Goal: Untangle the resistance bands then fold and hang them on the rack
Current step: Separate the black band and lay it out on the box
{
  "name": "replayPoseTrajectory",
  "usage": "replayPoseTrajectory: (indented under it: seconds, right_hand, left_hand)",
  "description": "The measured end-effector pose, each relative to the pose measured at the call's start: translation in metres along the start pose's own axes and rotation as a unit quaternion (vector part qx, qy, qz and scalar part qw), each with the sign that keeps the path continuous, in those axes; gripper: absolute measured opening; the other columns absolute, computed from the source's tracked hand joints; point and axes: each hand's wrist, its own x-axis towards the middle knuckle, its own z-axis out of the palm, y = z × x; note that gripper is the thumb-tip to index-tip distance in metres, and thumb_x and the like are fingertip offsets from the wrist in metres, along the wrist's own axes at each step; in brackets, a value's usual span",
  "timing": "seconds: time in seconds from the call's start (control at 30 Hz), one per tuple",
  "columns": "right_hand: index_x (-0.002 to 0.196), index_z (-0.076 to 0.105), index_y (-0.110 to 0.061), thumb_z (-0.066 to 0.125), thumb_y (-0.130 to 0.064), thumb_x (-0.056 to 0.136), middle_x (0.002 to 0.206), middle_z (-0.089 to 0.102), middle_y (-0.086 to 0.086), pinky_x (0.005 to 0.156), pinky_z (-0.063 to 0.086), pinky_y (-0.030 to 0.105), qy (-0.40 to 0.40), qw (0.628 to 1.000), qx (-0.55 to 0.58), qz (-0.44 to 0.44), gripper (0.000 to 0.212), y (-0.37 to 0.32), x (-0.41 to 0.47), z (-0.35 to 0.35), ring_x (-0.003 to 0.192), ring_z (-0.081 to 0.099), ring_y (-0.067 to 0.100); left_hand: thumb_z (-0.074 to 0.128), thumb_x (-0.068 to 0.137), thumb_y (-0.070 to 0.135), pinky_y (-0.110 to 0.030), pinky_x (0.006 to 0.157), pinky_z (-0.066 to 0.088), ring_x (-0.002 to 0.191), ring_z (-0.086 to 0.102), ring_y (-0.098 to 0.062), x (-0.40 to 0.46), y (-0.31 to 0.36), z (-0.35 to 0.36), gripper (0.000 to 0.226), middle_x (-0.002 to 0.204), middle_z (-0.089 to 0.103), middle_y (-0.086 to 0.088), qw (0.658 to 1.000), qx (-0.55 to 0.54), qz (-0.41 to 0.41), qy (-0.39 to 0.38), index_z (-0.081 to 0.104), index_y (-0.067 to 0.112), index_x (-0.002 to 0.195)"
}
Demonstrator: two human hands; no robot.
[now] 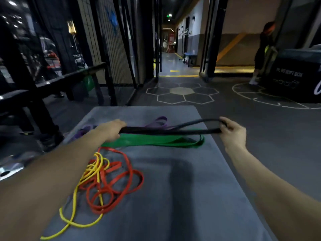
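Hands reach out over the grey mat, both arms stretched forward and nearly straight. The left hand is turned palm down, its fingers curled round one end of the black band, above the mat's far left part. The right hand is raised above the mat's far right edge, thumb and fingers pinching the band's other end where it opens into a loop. Between the two hands the black band runs level and fairly taut, lifted clear of the mat.

Directly under it, on the far half of the mat, the green band lies flat in long folds. The purple band lies beyond that, near the mat's far edge, partly hidden by the left hand and the black band. On the mat's left side, beneath the left forearm, the red band is coiled in loose loops with the yellow band threaded through it, the yellow one trailing toward the mat's near left corner.
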Motion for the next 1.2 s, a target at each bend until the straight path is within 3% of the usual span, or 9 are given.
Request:
replayPoseTrajectory:
  seconds: [0.17, 0.37, 0.6, 0.77, 0.87, 0.93, 1.03, 1.13, 1.2]
  right_hand:
    - [0.114, 0.067, -0.008, 0.057, -0.002, 0.090, 0.107, 0.068, 0.013, 0.097, 0.049, 0.040, -0.007, 0.993, -0.098, 0.072, 0.027, 0.078, -0.017, 0.001, 0.102, 0.063, 0.028]
    - [0.121, 0.063, -0.006, 0.049, -0.002, 0.094, 0.112, 0.064, 0.013, 0.083, 0.042, 0.020, -0.006, 0.976, -0.212, 0.047, 0.031, 0.108, -0.031, -0.009, 0.104, 0.059, 0.028]
    - [0.137, 0.047, -0.012, 0.042, 0.018, 0.081, 0.126, 0.051, 0.005, 0.068, 0.042, 0.033, -0.075, 0.880, -0.443, -0.156, 0.064, 0.116, -0.035, -0.015, 0.111, 0.043, 0.028]
    - [0.144, 0.037, -0.016, 0.040, 0.018, 0.079, 0.133, 0.049, 0.004, 0.069, 0.046, 0.037, -0.124, 0.830, -0.514, -0.175, 0.073, 0.115, -0.038, -0.014, 0.114, 0.044, 0.028]
    - [0.146, 0.033, -0.014, 0.039, 0.016, 0.084, 0.131, 0.052, 0.006, 0.073, 0.047, 0.039, -0.151, 0.801, -0.558, -0.155, 0.068, 0.116, -0.035, -0.015, 0.116, 0.043, 0.028]
    - [0.146, 0.032, -0.015, 0.040, 0.012, 0.087, 0.127, 0.053, 0.006, 0.072, 0.046, 0.038, -0.157, 0.781, -0.586, -0.148, 0.065, 0.114, -0.036, -0.011, 0.117, 0.043, 0.027]
    - [0.144, 0.033, -0.016, 0.041, 0.005, 0.090, 0.122, 0.054, 0.005, 0.068, 0.046, 0.036, -0.172, 0.746, -0.628, -0.144, 0.059, 0.111, -0.038, -0.005, 0.117, 0.043, 0.025]
    - [0.142, 0.034, -0.017, 0.042, 0.000, 0.092, 0.121, 0.053, 0.003, 0.064, 0.043, 0.031, -0.180, 0.705, -0.671, -0.147, 0.053, 0.112, -0.037, -0.003, 0.116, 0.044, 0.024]
    - [0.143, 0.031, -0.017, 0.042, -0.003, 0.094, 0.123, 0.052, 0.002, 0.066, 0.044, 0.030, -0.186, 0.692, -0.680, -0.156, 0.053, 0.112, -0.036, -0.002, 0.117, 0.044, 0.023]
  left_hand:
    - [0.053, 0.085, 0.009, -0.033, 0.102, 0.038, 0.123, 0.048, -0.025, 0.028, 0.010, 0.071, 0.042, 0.130, 0.050, -0.008, 0.994, 0.057, 0.055, -0.069, 0.049, 0.015, 0.127]
    - [0.050, 0.086, 0.016, -0.033, 0.094, 0.045, 0.118, 0.053, -0.020, 0.045, 0.031, 0.096, 0.035, 0.125, 0.053, 0.002, 0.988, 0.120, 0.081, -0.050, 0.053, 0.026, 0.119]
    - [0.067, 0.081, 0.020, -0.028, 0.100, 0.039, 0.122, 0.048, -0.017, 0.039, 0.016, 0.109, 0.061, 0.135, 0.044, 0.004, 0.989, -0.009, 0.147, -0.033, 0.041, 0.022, 0.137]
    - [0.062, 0.086, 0.016, -0.031, 0.094, 0.042, 0.115, 0.056, -0.022, 0.034, 0.006, 0.094, 0.036, 0.125, 0.058, 0.001, 0.974, -0.114, 0.186, 0.060, 0.059, 0.019, 0.122]
    - [0.051, 0.093, 0.015, -0.031, 0.083, 0.045, 0.109, 0.061, -0.022, 0.035, 0.004, 0.080, 0.031, 0.123, 0.062, 0.000, 0.983, -0.035, 0.131, 0.121, 0.059, 0.019, 0.123]
    - [0.050, 0.090, 0.009, -0.035, 0.073, 0.050, 0.095, 0.067, -0.025, 0.041, -0.003, 0.076, 0.028, 0.109, 0.068, -0.007, 0.961, 0.036, 0.184, 0.202, 0.065, 0.016, 0.113]
    - [0.037, 0.078, 0.017, -0.033, 0.056, 0.048, 0.071, 0.067, -0.023, 0.045, -0.014, 0.077, 0.036, 0.079, 0.066, -0.003, 0.937, 0.187, 0.215, 0.202, 0.069, 0.018, 0.096]
    - [0.031, 0.079, 0.020, -0.031, 0.064, 0.049, 0.074, 0.065, -0.022, 0.040, -0.003, 0.099, 0.042, 0.080, 0.064, 0.000, 0.942, 0.225, 0.200, 0.148, 0.069, 0.023, 0.096]
    - [0.035, 0.090, 0.021, -0.032, 0.085, 0.045, 0.100, 0.061, -0.019, 0.040, 0.003, 0.115, 0.035, 0.103, 0.063, 0.003, 0.955, 0.221, 0.172, 0.096, 0.059, 0.029, 0.114]
